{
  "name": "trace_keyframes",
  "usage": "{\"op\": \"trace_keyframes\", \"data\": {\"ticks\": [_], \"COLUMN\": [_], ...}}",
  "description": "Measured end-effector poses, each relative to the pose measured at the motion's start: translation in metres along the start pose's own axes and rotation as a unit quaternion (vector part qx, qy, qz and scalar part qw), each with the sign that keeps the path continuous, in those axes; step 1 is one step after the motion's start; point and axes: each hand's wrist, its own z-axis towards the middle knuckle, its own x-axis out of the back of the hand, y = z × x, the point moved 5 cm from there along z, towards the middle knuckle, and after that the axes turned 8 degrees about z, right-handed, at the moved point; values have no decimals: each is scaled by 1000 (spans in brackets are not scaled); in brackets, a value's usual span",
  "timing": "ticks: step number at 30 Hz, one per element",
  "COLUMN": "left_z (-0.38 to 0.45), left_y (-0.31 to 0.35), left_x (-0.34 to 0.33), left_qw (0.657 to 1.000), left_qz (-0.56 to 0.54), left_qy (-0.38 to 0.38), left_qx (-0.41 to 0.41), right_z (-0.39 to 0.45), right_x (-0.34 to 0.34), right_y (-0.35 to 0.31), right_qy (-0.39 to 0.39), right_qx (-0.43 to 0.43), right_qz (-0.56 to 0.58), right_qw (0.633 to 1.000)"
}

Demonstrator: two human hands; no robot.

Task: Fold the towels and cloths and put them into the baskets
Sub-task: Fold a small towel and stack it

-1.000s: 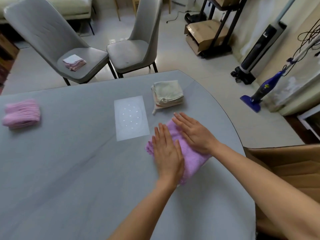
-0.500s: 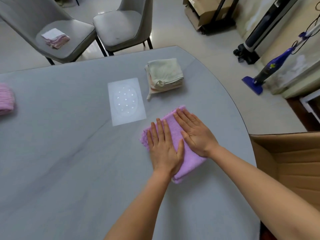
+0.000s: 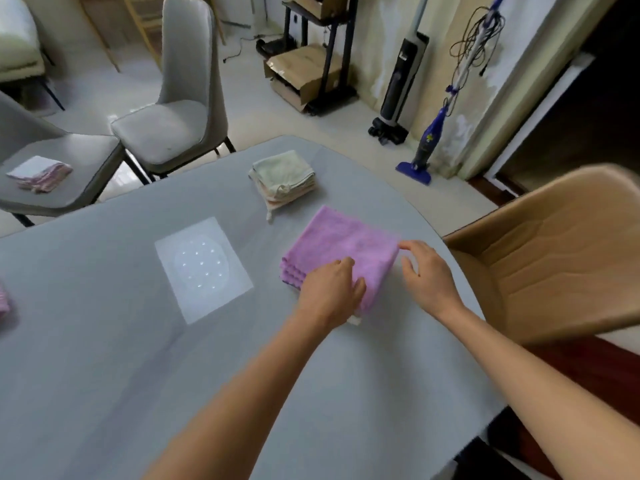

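Both my hands are sliding off the top of the purple towel to its near corners. It's lying folded on the grey table, running away from me toward the folded green pile. My left hand is gripping its near edge; my right hand, fingers loosely apart, is touching its right corner. I'm seeing no basket; the tan box sits beside my right hand.

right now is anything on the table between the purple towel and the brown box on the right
Nothing visible. The purple towel lies near the table's right edge, with only bare tabletop and the right hand between it and the open brown box beside the table.
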Motion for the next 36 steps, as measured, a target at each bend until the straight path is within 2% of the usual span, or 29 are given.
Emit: {"op": "trace_keyframes", "data": {"ticks": [4, 6, 9, 13, 17, 23, 30, 32, 34, 36], "left_z": [-72, -102, -154, -224, -307, -475, -689, -742, -795, -845], "left_y": [36, 45, 64, 118, 182, 259, 269, 270, 276, 285], "left_x": [-17, -31, -57, -96, -144, -215, -289, -305, -317, -328], "left_qw": [983, 970, 934, 861, 778, 619, 466, 447, 447, 453], "left_qz": [84, 104, 169, 259, 299, 354, 400, 390, 370, 337], "left_qy": [-66, -98, -164, -208, -246, -265, -251, -246, -241, -234], "left_qx": [-151, -194, -269, -386, -495, -649, -748, -766, -778, -791], "right_z": [-139, -202, -306, -457, -604, -803, -990, -1041, -1089, -1133], "right_x": [24, 26, 29, 35, 26, -10, -83, -88, -87, -84], "right_y": [25, 30, 22, 16, 6, -43, -121, -138, -153, -160], "right_qy": [27, 26, 33, 109, 181, 298, 392, 445, 484, 499], "right_qx": [-200, -267, -348, -442, -541, -648, -726, -735, -739, -745], "right_qz": [-15, -10, 11, 25, 49, 70, 94, 55, 16, -1], "right_qw": [979, 963, 937, 890, 820, 697, 557, 509, 468, 443]}}
